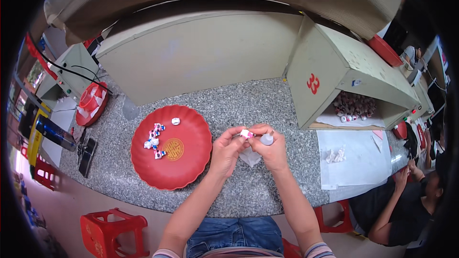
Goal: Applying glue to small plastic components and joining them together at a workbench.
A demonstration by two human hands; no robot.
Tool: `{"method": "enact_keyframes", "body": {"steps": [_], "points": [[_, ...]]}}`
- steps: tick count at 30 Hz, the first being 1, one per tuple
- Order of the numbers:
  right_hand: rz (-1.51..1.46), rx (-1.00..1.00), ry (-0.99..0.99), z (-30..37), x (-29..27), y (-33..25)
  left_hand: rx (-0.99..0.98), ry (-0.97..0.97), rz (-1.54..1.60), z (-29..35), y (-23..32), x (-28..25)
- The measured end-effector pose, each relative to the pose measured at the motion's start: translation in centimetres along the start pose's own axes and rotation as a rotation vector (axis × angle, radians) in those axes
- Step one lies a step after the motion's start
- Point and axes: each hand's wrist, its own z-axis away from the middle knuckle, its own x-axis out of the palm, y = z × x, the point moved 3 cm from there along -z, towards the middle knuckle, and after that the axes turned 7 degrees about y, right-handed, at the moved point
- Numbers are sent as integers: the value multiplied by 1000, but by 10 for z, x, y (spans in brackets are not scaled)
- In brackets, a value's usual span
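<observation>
My left hand (226, 152) is closed, pinching a small white-and-pink toy piece (246, 134) between thumb and fingertips. The fingertips of my right hand (273, 152) touch the same piece from the other side. A small pale, translucent bottle-like object (267, 139) is also held in my right hand; its exact kind is not clear. Below my hands, a crumpled whitish sheet (250, 157) lies on the speckled stone table (248, 191). Left of my hands is a red scalloped plate (193, 174) with several small white, blue and pink figurines (152, 142) and a white piece (175, 121).
An open-fronted box (325, 71) at the right holds a heap of small figurines (354, 106). White paper (354, 177) lies before it. Another person (406, 205) sits at right. A phone (86, 156), red basin (93, 102) and red stool (114, 231) are at left.
</observation>
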Motion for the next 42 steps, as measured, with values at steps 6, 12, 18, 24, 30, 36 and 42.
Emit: {"method": "enact_keyframes", "body": {"steps": [6,12,18,24,30,36,42], "points": [[-136,-32,-16,1,-3,1,68,-75,-33,-1,3,7],[2,-115,18,1,0,0,77,-65,-40,-2,-1,4],[23,-93,39,5,2,-6,3,-109,49,0,-2,0],[38,-90,43,7,3,-5,-43,-118,57,3,3,4],[14,-129,42,5,3,-8,-19,-121,53,4,2,6],[25,-145,39,6,2,-6,-2,-88,25,5,1,6],[78,-184,47,5,3,-7,-6,-97,33,4,1,4]]}}
